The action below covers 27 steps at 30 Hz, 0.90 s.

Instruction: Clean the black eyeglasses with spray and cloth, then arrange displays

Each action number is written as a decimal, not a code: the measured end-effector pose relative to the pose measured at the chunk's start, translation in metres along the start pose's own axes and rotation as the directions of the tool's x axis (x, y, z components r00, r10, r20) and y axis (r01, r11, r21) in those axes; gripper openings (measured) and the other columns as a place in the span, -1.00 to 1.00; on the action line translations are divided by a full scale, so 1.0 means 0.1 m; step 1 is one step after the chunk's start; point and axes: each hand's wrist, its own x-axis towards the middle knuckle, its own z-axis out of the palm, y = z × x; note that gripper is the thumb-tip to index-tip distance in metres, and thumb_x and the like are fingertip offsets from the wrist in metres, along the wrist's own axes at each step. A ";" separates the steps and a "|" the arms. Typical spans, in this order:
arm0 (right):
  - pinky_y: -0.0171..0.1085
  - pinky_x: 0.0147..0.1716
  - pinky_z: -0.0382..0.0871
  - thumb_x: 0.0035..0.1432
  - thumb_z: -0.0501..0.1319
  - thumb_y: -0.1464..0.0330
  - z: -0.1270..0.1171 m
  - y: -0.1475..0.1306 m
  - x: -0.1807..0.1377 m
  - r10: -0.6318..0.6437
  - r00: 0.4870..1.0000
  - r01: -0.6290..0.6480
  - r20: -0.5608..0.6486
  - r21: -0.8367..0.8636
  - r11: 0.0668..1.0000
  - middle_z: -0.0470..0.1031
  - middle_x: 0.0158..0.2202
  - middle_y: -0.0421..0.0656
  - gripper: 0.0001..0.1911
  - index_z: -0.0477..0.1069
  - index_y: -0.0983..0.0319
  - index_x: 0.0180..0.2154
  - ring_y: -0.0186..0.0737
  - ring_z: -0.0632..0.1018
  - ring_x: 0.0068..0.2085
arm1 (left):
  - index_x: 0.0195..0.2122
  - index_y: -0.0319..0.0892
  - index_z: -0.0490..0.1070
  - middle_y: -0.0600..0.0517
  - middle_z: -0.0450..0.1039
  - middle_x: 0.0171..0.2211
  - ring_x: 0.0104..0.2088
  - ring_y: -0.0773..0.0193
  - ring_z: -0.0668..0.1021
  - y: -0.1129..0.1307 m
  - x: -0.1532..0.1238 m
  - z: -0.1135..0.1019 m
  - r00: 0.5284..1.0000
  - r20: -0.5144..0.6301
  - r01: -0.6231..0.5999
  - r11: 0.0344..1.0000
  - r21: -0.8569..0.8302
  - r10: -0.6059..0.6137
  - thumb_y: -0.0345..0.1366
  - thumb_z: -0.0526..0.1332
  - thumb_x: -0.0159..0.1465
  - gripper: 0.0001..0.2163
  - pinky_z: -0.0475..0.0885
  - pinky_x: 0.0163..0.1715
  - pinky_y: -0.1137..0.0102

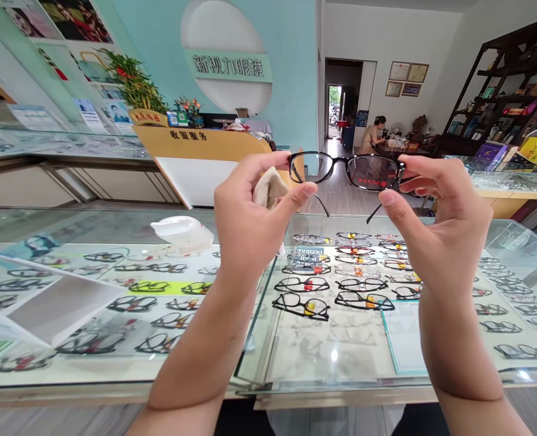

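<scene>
A pair of black-framed eyeglasses [339, 160] is raised above the glass counter, its lenses facing me and its temples hanging down behind. Red lettering shows on the right lens. My left hand [254, 212] pinches the left end of the frame between thumb and fingers, and a crumpled beige cloth [270, 188] is tucked in that same hand. At the other end, my right hand [445, 212] grips the frame near its hinge, thumb below and index finger above. Under the glass lie rows of spectacles [302, 283] with small coloured tags.
The glass display counter [295, 369] spans the front. On its left stand a white animal-shaped ornament [181, 233] and a white open box [63, 303]. Behind is a yellow-and-white cashier desk [204, 151]. A person [372, 134] sits at a far table by the doorway.
</scene>
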 end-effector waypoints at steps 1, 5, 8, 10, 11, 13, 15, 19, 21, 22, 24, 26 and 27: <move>0.21 0.11 0.56 0.39 0.30 0.15 0.00 0.00 0.00 0.004 1.000 -0.004 0.000 0.008 1.000 0.56 0.05 -0.06 -0.66 0.52 -0.04 0.16 0.13 0.58 0.14 | 0.02 0.08 0.61 0.03 0.49 -0.37 -0.32 0.10 0.58 0.00 0.00 0.00 1.000 0.005 -0.007 1.000 0.003 0.007 0.32 0.42 0.13 -0.43 0.63 -0.36 0.17; 0.24 0.12 0.55 0.39 0.30 0.17 0.00 -0.01 0.00 -0.008 1.000 0.008 0.005 0.029 1.000 0.55 0.05 -0.06 -0.66 0.52 -0.04 0.16 0.15 0.57 0.15 | 0.02 0.10 0.61 0.03 0.51 -0.35 -0.34 0.12 0.57 -0.01 0.01 0.00 1.000 0.007 -0.015 1.000 0.019 0.014 0.30 0.42 0.14 -0.46 0.61 -0.37 0.18; 0.25 0.12 0.55 0.39 0.29 0.18 -0.01 -0.02 -0.01 -0.018 1.000 0.018 0.000 0.005 1.000 0.56 0.04 -0.05 -0.65 0.52 -0.05 0.18 0.15 0.56 0.15 | 0.01 0.10 0.61 0.04 0.49 -0.37 -0.35 0.13 0.57 -0.02 0.00 -0.01 1.000 0.006 -0.014 1.000 0.018 0.013 0.31 0.43 0.13 -0.45 0.60 -0.38 0.19; 0.26 0.13 0.55 0.39 0.30 0.18 -0.01 -0.02 0.00 -0.013 1.000 0.013 -0.007 0.003 1.000 0.57 0.04 -0.06 -0.65 0.52 -0.05 0.17 0.15 0.57 0.15 | 0.00 0.09 0.61 0.05 0.46 -0.39 -0.36 0.14 0.56 -0.03 0.00 0.00 1.000 0.011 -0.006 1.000 0.018 0.005 0.31 0.44 0.11 -0.44 0.59 -0.40 0.21; 0.26 0.13 0.55 0.39 0.30 0.17 -0.01 -0.02 0.00 -0.009 1.000 0.009 -0.010 0.007 1.000 0.57 0.05 -0.06 -0.66 0.52 -0.05 0.16 0.15 0.57 0.14 | -0.01 0.09 0.61 0.05 0.45 -0.39 -0.36 0.14 0.56 -0.03 0.00 0.00 1.000 0.012 -0.001 1.000 0.017 0.001 0.32 0.44 0.11 -0.44 0.59 -0.41 0.21; 0.25 0.13 0.55 0.38 0.31 0.17 -0.01 -0.03 0.00 0.005 1.000 -0.005 -0.011 0.015 1.000 0.58 0.06 -0.06 -0.67 0.53 -0.04 0.15 0.13 0.59 0.11 | 0.00 0.08 0.59 0.06 0.44 -0.39 -0.35 0.14 0.57 -0.04 0.00 0.01 1.000 0.005 0.000 1.000 0.008 0.000 0.33 0.43 0.12 -0.43 0.59 -0.40 0.20; 0.21 0.11 0.56 0.37 0.32 0.18 -0.01 -0.02 0.01 0.024 1.000 -0.024 -0.005 0.020 1.000 0.59 0.05 -0.07 -0.69 0.54 -0.03 0.12 0.08 0.61 0.05 | -0.01 0.07 0.56 0.04 0.47 -0.34 -0.30 0.12 0.58 -0.04 0.00 0.02 1.000 -0.007 -0.020 1.000 0.000 0.020 0.34 0.42 0.12 -0.43 0.61 -0.37 0.19; 0.14 0.07 0.59 0.36 0.33 0.19 0.01 0.00 0.03 0.053 0.998 -0.053 0.037 0.016 0.998 0.63 0.01 -0.09 -0.71 0.56 0.00 0.09 0.00 0.65 -0.05 | -0.08 0.06 0.53 -0.01 0.53 -0.20 -0.20 0.08 0.61 -0.01 0.01 0.03 0.991 -0.081 -0.107 0.993 0.040 0.110 0.34 0.43 0.10 -0.45 0.61 -0.32 0.17; 0.12 0.06 0.60 0.36 0.32 0.18 0.01 0.02 0.04 0.054 0.997 -0.055 0.060 0.010 0.998 0.64 0.02 -0.09 -0.69 0.55 0.01 0.10 -0.01 0.65 -0.05 | -0.10 0.06 0.53 -0.02 0.54 -0.17 -0.20 0.07 0.61 0.01 0.00 0.03 0.980 -0.127 -0.144 0.985 0.094 0.155 0.32 0.45 0.10 -0.47 0.60 -0.32 0.15; 0.12 0.06 0.60 0.37 0.31 0.17 0.01 0.04 0.04 0.053 0.996 -0.054 0.066 0.009 0.998 0.64 0.02 -0.09 -0.69 0.55 0.01 0.11 0.00 0.65 -0.04 | -0.11 0.07 0.53 -0.01 0.55 -0.17 -0.21 0.07 0.61 0.03 0.00 0.03 0.974 -0.144 -0.159 0.980 0.121 0.175 0.31 0.45 0.10 -0.48 0.60 -0.33 0.15; 0.14 0.07 0.60 0.36 0.31 0.17 0.02 0.05 0.04 0.054 0.996 -0.055 0.076 0.010 0.998 0.64 0.02 -0.09 -0.67 0.55 0.02 0.12 0.01 0.66 -0.03 | -0.11 0.08 0.52 0.00 0.55 -0.17 -0.23 0.08 0.61 0.06 -0.02 0.03 0.965 -0.162 -0.181 0.970 0.161 0.207 0.29 0.46 0.11 -0.50 0.59 -0.34 0.13; 0.15 0.07 0.60 0.36 0.31 0.17 0.02 0.07 0.04 0.052 0.995 -0.053 0.081 0.007 0.999 0.64 0.02 -0.09 -0.67 0.56 0.02 0.12 0.01 0.66 -0.03 | -0.10 0.09 0.52 0.00 0.55 -0.16 -0.25 0.10 0.60 0.08 -0.04 0.04 0.961 -0.169 -0.192 0.966 0.174 0.221 0.28 0.47 0.11 -0.51 0.58 -0.33 0.13; 0.14 0.06 0.60 0.36 0.31 0.17 0.02 0.07 0.04 0.052 0.995 -0.052 0.083 0.004 0.999 0.64 0.02 -0.09 -0.67 0.56 0.02 0.12 0.01 0.66 -0.03 | -0.10 0.09 0.52 0.01 0.54 -0.16 -0.25 0.11 0.59 0.09 -0.05 0.04 0.961 -0.170 -0.191 0.966 0.172 0.220 0.27 0.47 0.11 -0.51 0.57 -0.33 0.13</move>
